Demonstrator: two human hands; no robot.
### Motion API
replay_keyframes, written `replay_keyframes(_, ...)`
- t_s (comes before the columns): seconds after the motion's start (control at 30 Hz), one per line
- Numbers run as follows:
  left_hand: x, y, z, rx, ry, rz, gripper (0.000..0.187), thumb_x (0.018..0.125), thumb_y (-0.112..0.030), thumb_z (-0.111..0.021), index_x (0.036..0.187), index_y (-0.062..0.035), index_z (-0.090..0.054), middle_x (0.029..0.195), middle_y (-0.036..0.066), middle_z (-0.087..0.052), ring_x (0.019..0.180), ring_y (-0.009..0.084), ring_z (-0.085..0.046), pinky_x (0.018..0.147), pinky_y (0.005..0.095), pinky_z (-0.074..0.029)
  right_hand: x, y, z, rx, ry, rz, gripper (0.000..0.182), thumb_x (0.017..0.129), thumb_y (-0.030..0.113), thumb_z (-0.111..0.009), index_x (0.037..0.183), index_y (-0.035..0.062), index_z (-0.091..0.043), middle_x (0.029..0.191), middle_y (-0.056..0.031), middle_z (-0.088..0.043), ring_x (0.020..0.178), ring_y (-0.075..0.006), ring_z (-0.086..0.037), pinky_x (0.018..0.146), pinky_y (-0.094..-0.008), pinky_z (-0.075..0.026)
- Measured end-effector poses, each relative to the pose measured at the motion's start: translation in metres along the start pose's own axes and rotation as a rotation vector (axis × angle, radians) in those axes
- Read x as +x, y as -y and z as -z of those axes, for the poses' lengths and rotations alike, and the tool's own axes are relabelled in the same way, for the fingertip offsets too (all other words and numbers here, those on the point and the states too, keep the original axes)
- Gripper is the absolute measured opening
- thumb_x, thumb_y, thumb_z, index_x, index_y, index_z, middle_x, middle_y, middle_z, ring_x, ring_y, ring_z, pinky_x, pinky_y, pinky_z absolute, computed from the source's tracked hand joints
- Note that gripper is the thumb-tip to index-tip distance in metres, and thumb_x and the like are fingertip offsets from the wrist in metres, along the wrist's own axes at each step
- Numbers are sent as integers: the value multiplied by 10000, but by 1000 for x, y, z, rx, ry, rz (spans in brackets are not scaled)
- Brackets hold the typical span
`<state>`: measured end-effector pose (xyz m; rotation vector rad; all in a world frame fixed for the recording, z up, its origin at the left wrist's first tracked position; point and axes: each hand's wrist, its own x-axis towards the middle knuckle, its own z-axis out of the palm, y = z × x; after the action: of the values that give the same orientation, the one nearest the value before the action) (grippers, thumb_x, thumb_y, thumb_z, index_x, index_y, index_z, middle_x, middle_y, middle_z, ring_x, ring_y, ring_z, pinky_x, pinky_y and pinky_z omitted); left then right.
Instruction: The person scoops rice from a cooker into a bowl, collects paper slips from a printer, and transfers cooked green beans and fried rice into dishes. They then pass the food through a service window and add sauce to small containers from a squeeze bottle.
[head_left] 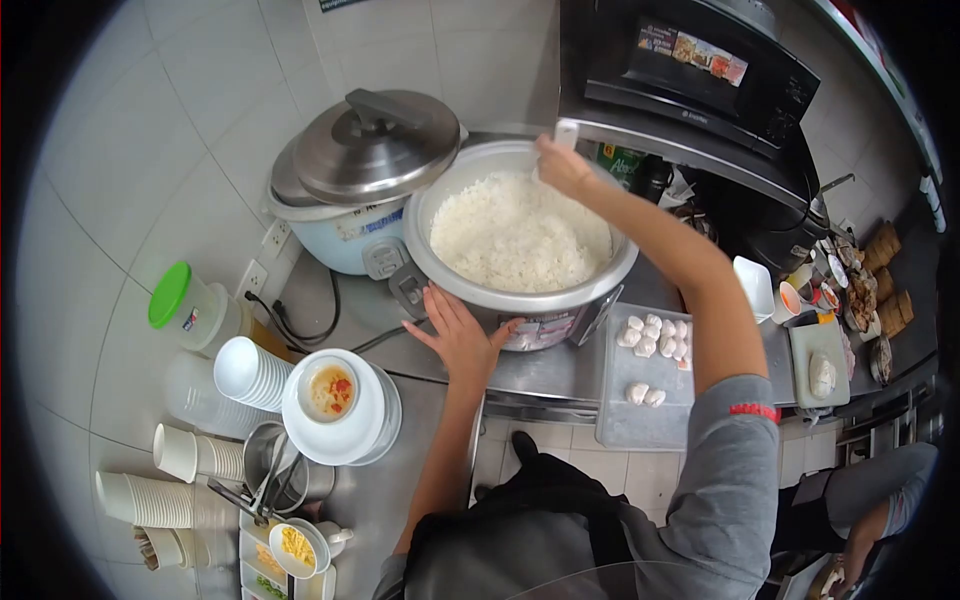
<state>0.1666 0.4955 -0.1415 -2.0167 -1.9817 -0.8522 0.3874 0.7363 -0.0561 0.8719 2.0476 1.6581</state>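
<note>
An uncovered rice cooker (522, 299) full of white rice (515, 225) stands on the metal counter. My right hand (566, 170) is closed around the white handle of a rice paddle (567, 132) at the cooker's far right rim. The paddle's lower end is mostly hidden by my hand and the rice. My left hand (460, 335) rests against the cooker's front left side, its fingers spread and holding nothing. Beside the cooker on the left is a second, light blue rice cooker (345, 235) with a steel lid (380, 150) on top.
A tray (618, 390) of wrapped white portions sits right of the cooker. Stacked plates (375, 425), white cups (240, 375) and a steel pot (318, 482) fill the left counter. A black microwave (700, 75) stands behind. Another person (860, 510) is at lower right.
</note>
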Motion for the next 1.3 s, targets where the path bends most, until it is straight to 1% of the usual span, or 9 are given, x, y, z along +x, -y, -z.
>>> replay_keyframes(0.27, -1, 3, -3, 53, 15, -16, 1201, 618, -767, -490, 1286, 190, -206, 1373, 285, -231, 1323, 353, -151, 969, 677, -7, -80, -38, 59, 304, 171, -80, 120, 729, 182, -568, 705, 150, -681, 713, 13, -643, 900, -184, -548, 1015, -409, -227)
replay_keyframes(0.53, 0, 4, -7, 35, -14, -24, 1211, 616, -770, -481, 1282, 200, -197, 1356, 308, -237, 1321, 358, -151, 984, 664, 6, -60, -55, 148, 531, 157, 7, 87, 712, 136, -600, 642, 130, -652, 629, -30, -631, 822, -186, -583, 997, -418, -227)
replay_keyframes(0.67, 1, 5, -7, 34, -14, -28, 1203, 619, -761, -496, 1282, 198, -201, 1359, 306, -234, 1321, 358, -149, 981, 666, 6, -22, -60, 134, 563, 96, -94, 111, 731, 192, -604, 653, 136, -658, 670, -42, -643, 821, -197, -585, 964, -398, -246)
replay_keyframes(0.77, -1, 4, -5, 31, -1, -22, 1193, 623, -752, -507, 1280, 197, -206, 1361, 307, -230, 1322, 358, -147, 981, 666, 7, 15, -49, 101, 311, 51, -146, 130, 741, 214, -586, 706, 141, -688, 759, -42, -668, 871, -209, -587, 975, -403, -235)
replay_keyframes(0.87, -1, 3, -1, 33, 9, -22, 1187, 628, -747, -513, 1276, 200, -210, 1360, 310, -231, 1322, 358, -147, 981, 665, 7, 35, -20, 38, -71, -26, 9, 184, 787, 234, -537, 823, 166, -705, 810, -2, -685, 928, -207, -588, 1005, -411, -194)
replay_keyframes(1.0, 2, 4, -3, 15, -6, -24, 1190, 627, -747, -511, 1271, 207, -211, 1358, 314, -232, 1322, 361, -146, 981, 665, 7, 32, 5, 22, -19, 78, -36, 203, 796, 215, -519, 824, 159, -712, 869, -5, -689, 1017, -236, -562, 1020, -414, -189)
replay_keyframes(1.1, -1, 4, -3, 21, 11, -25, 1200, 620, -752, -508, 1268, 212, -209, 1357, 318, -229, 1322, 367, -144, 982, 663, 8, 20, 5, 32, 82, 109, -53, 189, 754, 203, -535, 732, 114, -701, 765, -29, -675, 1011, -213, -541, 1020, -405, -211)
replay_keyframes(1.2, 0, 3, -5, 34, 17, -25, 1205, 616, -752, -508, 1266, 217, -206, 1356, 322, -226, 1322, 373, -140, 984, 661, 10, -7, -6, 67, 317, -84, -108, 167, 743, 189, -548, 689, 104, -682, 695, -25, -657, 943, -192, -557, 1021, -404, -218)
replay_keyframes(1.3, 1, 2, -4, 45, -28, -41, 1184, 618, -763, -485, 1244, 217, -259, 1339, 319, -267, 1314, 371, -173, 981, 668, -22, -26, -12, 130, 442, -65, -6, 142, 724, 172, -560, 661, 94, -661, 663, -33, -641, 915, -190, -553, 1024, -407, -218)
